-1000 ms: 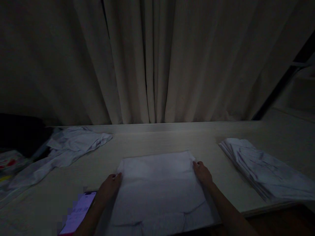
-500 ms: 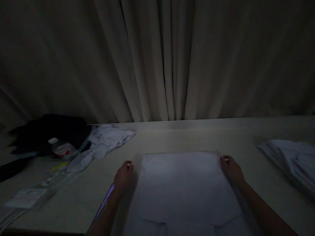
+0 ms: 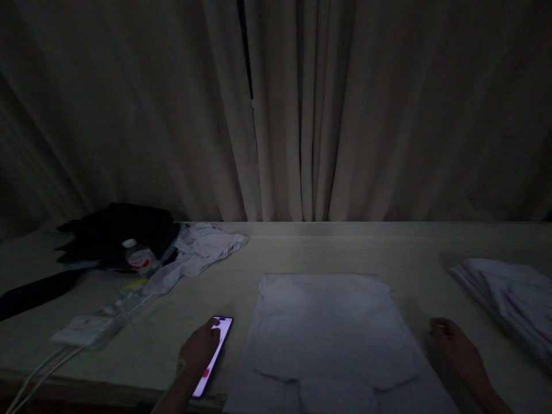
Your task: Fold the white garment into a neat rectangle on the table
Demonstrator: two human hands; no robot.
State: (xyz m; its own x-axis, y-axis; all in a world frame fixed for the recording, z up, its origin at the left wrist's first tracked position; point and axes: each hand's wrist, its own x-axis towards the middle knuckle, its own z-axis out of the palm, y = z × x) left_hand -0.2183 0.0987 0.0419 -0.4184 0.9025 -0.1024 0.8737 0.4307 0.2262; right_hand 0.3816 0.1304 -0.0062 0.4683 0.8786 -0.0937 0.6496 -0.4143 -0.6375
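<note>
A white garment (image 3: pixel 323 328), folded into a smooth rectangle with creases across its lower part, lies flat in front of me on the table. To its left, my left hand (image 3: pixel 199 348) is over the edge of a phone (image 3: pixel 218 351) with a lit pinkish screen. Its fingertips reach over the screen and hold nothing I can see; whether they touch the glass is unclear. On the other side, my right hand (image 3: pixel 459 348) is apart from the cloth, its fingers loosely curled with a small gap and nothing visible between them.
A stack of folded pale cloth (image 3: pixel 509 293) lies at the right. At the back left are dark clothes (image 3: pixel 116 230), a crumpled pale garment (image 3: pixel 207 250) and a bottle (image 3: pixel 140 257). A white power strip (image 3: pixel 84 330) with cables rests nearer. Curtains (image 3: pixel 284 115) hang behind the table (image 3: pixel 310 247).
Both hands have moved off the garment's far corners: the left back to the phone, the right outward and nearer me. The view has shifted slightly left, and more of the phone shows.
</note>
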